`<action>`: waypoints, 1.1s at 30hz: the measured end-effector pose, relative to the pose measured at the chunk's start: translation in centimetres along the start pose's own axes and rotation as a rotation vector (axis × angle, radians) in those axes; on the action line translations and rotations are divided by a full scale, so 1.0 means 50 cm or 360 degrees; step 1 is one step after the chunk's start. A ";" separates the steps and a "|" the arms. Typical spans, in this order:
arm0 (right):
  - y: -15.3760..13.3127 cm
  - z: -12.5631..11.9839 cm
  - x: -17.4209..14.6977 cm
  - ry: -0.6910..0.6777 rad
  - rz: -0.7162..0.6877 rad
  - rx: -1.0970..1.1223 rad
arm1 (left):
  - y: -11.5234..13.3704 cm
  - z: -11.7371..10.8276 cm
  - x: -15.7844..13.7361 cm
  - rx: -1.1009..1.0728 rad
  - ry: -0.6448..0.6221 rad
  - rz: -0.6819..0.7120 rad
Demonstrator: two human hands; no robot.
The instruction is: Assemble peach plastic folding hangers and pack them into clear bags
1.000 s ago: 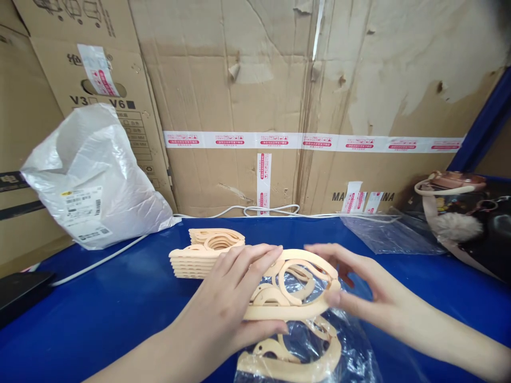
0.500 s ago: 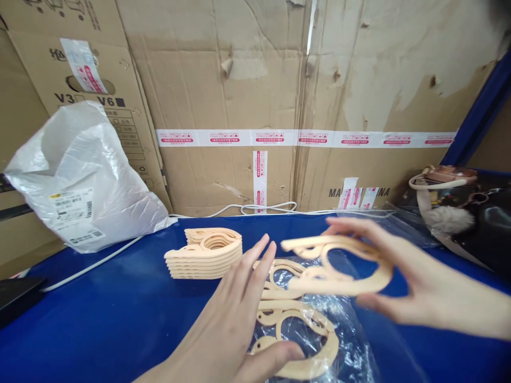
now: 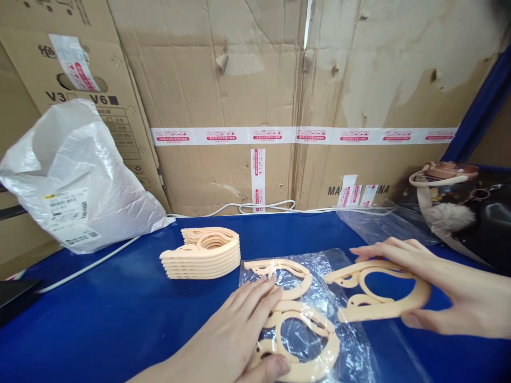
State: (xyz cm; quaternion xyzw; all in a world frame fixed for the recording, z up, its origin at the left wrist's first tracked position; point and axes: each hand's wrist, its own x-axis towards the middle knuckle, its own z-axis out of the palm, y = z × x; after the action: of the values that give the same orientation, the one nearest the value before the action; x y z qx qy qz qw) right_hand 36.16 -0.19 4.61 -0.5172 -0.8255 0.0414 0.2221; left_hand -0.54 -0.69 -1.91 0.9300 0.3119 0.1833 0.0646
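Observation:
My right hand (image 3: 443, 292) grips a cream folded travel hanger (image 3: 403, 307) by its rounded end, just above the right part of a clear plastic bag (image 3: 355, 340). My left hand (image 3: 239, 324) lies flat with fingers stretched out, over the left parts of two more folded hangers. The nearer hanger (image 3: 331, 351) has shiny film over it; for the farther hanger (image 3: 305, 282), I cannot tell whether it is inside the bag or on top. Left of these, a neat stack of several folded hangers (image 3: 207, 266) stands on the blue table (image 3: 99, 314).
A white padded mailer (image 3: 67, 175) leans at the left by a cardboard box (image 3: 91, 69). A white cable (image 3: 223, 210) runs along the back, before a big taped carton (image 3: 223, 96). At right are a dark bag (image 3: 491, 218) and clear film (image 3: 371, 223). A black object (image 3: 16, 298) sits far left.
My right hand has moved right and slightly down with its hanger, away from the other two. My left hand has come down onto them, and the farther hanger now shows more fully.

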 end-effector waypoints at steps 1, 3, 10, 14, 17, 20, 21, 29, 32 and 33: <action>-0.001 0.007 -0.002 -0.0087 0.0010 -0.0034 | 0.002 0.001 0.002 0.0012 -0.0008 0.0008; -0.001 0.020 -0.005 -0.0272 0.0016 -0.0086 | 0.013 -0.003 0.006 0.0040 -0.0073 0.0016; 0.006 0.047 -0.022 -0.0207 0.0021 -0.0091 | 0.020 0.039 -0.007 0.0117 -0.0057 0.0087; 0.007 0.043 -0.034 -0.0273 0.0034 -0.0086 | 0.018 0.070 -0.015 0.0069 0.0012 0.0129; -0.002 0.047 -0.035 -0.0384 0.0007 -0.0079 | 0.033 0.035 -0.009 -0.0071 0.0029 0.0154; -0.020 0.056 -0.028 -0.0309 -0.0043 -0.0049 | 0.038 -0.024 0.000 -0.0146 0.0150 0.0019; -0.027 0.058 -0.025 -0.0238 -0.0049 -0.0027 | 0.033 -0.038 0.003 -0.0073 0.0140 -0.0075; -0.076 0.085 -0.005 -0.0101 -0.0172 -0.0068 | -0.034 -0.034 0.026 0.0225 0.0064 -0.0133; -0.082 0.094 -0.002 -0.0097 -0.0279 -0.0144 | -0.027 -0.045 0.034 0.0165 0.0022 -0.0146; -0.080 0.095 -0.003 -0.0059 -0.0254 -0.0156 | -0.024 -0.051 0.036 0.0152 0.0028 -0.0152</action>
State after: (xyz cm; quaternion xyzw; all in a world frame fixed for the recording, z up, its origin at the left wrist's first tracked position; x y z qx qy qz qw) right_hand 30.92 -1.42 1.49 -0.4592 -0.8691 -0.0071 0.1838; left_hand -0.86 1.36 0.69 0.9145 0.3648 0.1730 0.0260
